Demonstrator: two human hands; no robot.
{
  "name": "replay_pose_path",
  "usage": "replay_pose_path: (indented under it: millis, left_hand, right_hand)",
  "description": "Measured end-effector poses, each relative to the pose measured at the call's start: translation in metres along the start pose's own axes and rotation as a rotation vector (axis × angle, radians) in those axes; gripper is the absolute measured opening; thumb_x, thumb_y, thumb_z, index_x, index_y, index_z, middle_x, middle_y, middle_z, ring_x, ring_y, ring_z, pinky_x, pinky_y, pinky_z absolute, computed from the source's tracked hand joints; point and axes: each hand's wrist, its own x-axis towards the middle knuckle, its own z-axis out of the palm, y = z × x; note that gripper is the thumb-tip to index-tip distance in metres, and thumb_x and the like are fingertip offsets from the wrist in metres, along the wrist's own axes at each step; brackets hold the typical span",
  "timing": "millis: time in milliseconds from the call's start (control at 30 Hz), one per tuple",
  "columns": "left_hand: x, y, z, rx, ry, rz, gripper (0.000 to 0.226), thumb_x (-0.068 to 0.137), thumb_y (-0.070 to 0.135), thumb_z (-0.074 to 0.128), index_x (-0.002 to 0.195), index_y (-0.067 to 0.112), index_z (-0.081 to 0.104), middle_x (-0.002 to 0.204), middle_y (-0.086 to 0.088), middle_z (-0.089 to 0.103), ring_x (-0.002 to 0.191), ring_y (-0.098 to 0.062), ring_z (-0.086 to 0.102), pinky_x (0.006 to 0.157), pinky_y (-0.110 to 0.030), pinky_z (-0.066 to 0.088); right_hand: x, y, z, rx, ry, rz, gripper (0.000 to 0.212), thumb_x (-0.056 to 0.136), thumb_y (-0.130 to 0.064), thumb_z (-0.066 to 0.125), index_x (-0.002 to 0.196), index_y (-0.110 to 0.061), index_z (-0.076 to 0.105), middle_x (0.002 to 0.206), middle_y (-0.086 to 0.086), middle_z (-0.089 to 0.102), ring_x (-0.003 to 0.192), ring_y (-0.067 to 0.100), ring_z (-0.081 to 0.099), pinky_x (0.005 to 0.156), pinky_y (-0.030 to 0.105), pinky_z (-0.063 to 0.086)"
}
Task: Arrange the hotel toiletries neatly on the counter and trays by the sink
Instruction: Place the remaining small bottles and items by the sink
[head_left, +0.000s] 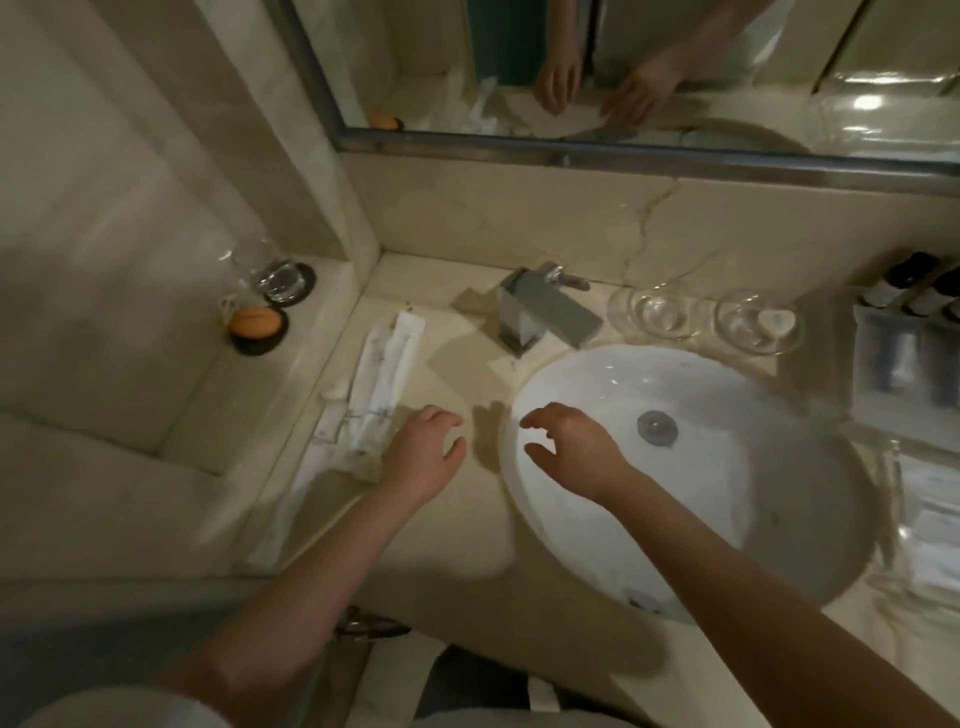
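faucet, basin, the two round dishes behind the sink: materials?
Faucet: likely metal, brushed to polished; mirror glints on its faces.
Basin: probably glazed ceramic; glossy white with highlights.
Dishes: seemingly clear glass; the counter shows through.

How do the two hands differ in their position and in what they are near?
The left hand is over the counter, beside the white sachets; the right hand is over the white sink. The left hand's fingers lie closer together; the right hand's fingers spread wider. Both are open, palm down, holding nothing.
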Motion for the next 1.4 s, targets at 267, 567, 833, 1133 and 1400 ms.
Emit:
replay_pose_path:
  millis: [267,567,833,1133,1400]
  left_hand:
    - [-0.030,-0.103,-0.025,0.002,0.080,-0.276,0.031,0.082,0.020,0.062,0.108,0.005,0.061,0.114,-0.018,0.055,0.108,-0.034,0.052,0.091,-0.038,0.042]
    - [-0.032,-0.134,-0.018,-0.028,-0.069,-0.176,0.045,0.083,0.036,0.060,0.124,0.020,0.050,0.123,-0.002,0.047,0.112,-0.021,0.049,0.097,-0.036,0.044]
    - [-0.022,-0.143,-0.018,-0.036,-0.036,-0.133,0.051,0.082,0.038,0.061,0.127,0.017,0.049,0.125,-0.004,0.045,0.112,-0.021,0.047,0.096,-0.035,0.044]
    - [0.044,-0.155,-0.070,0.104,0.078,-0.250,0.049,0.090,0.035,0.049,0.131,0.010,0.044,0.135,-0.011,0.045,0.122,-0.029,0.045,0.101,-0.038,0.039]
    - [0.075,-0.159,-0.072,0.174,-0.096,-0.255,0.030,0.087,0.031,0.052,0.103,0.006,0.055,0.110,-0.015,0.053,0.100,-0.031,0.054,0.082,-0.037,0.046]
  right_hand:
    - [0.045,-0.073,0.064,-0.058,-0.281,0.013,0.044,0.090,-0.026,0.053,0.131,-0.013,0.048,0.128,0.011,0.052,0.114,0.029,0.053,0.095,0.037,0.044]
    - [0.086,-0.115,0.119,-0.266,-0.267,-0.048,0.053,0.092,-0.032,0.046,0.141,-0.020,0.032,0.131,0.013,0.043,0.115,0.034,0.046,0.090,0.044,0.047]
    - [0.098,-0.112,0.117,-0.286,-0.187,-0.051,0.033,0.093,-0.023,0.040,0.122,-0.012,0.049,0.117,0.013,0.051,0.104,0.033,0.052,0.078,0.037,0.044]
    - [0.114,-0.124,0.069,-0.061,0.021,-0.008,0.040,0.080,-0.027,0.065,0.118,-0.016,0.055,0.107,0.006,0.055,0.088,0.024,0.058,0.071,0.031,0.048]
    - [0.117,-0.125,0.053,0.146,0.151,-0.020,0.038,0.078,-0.013,0.068,0.115,-0.012,0.059,0.105,0.007,0.056,0.085,0.016,0.052,0.073,0.024,0.041]
